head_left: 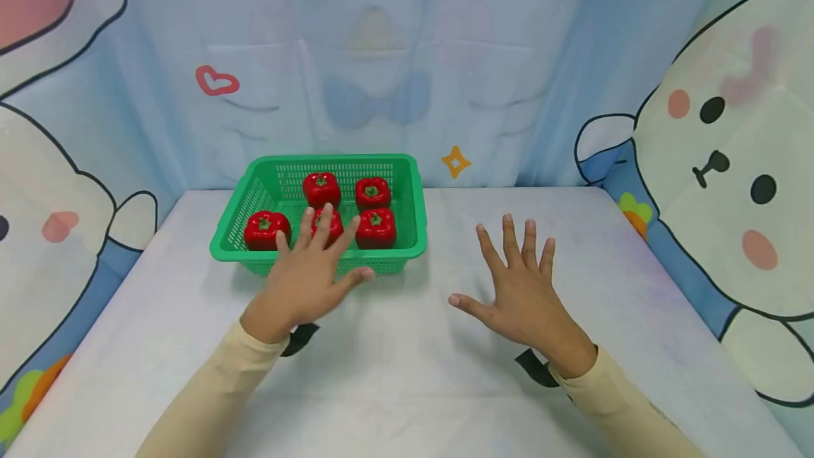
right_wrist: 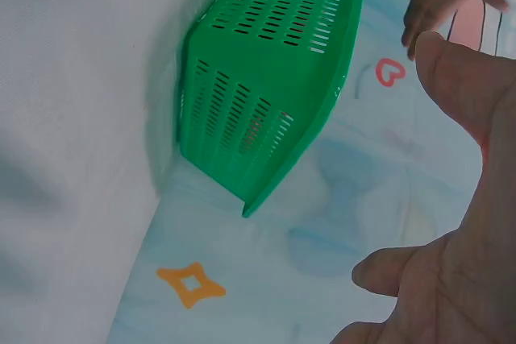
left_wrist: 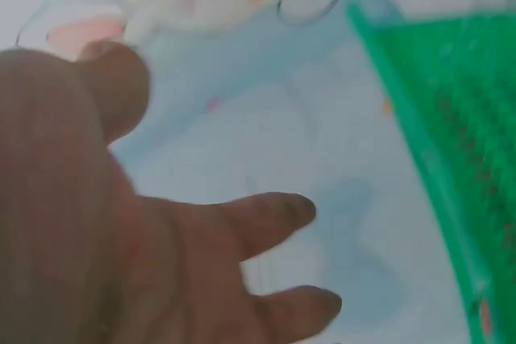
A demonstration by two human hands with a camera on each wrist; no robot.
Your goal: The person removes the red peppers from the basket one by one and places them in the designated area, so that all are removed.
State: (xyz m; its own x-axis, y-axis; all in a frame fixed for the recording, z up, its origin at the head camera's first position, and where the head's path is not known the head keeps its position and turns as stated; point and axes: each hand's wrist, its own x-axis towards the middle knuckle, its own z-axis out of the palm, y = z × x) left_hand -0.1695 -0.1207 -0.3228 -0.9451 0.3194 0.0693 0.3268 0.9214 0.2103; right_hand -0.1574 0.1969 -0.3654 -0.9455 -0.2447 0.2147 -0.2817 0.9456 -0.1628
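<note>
A green plastic basket [head_left: 416, 221] with slotted walls stands at the back of the table, left of centre. In it lie several glossy red bell peppers [head_left: 375, 229], the front middle one partly hidden behind fingers. My left hand [head_left: 305, 288], fingers spread and straight, is held over the basket's front rim and overlaps it in the head view. To the right of the basket, my right hand [head_left: 524, 302] is raised over the table with its fingers spread too. Both hands hold nothing. From the right wrist view, the basket [right_wrist: 266, 78] appears side-on beyond the thumb.
A white cloth covers the table [head_left: 394, 387]. Behind it hangs a light blue curtain [head_left: 496, 90] with cartoon prints, right at the table's back edge. Printed bear figures [head_left: 731, 182] flank both sides.
</note>
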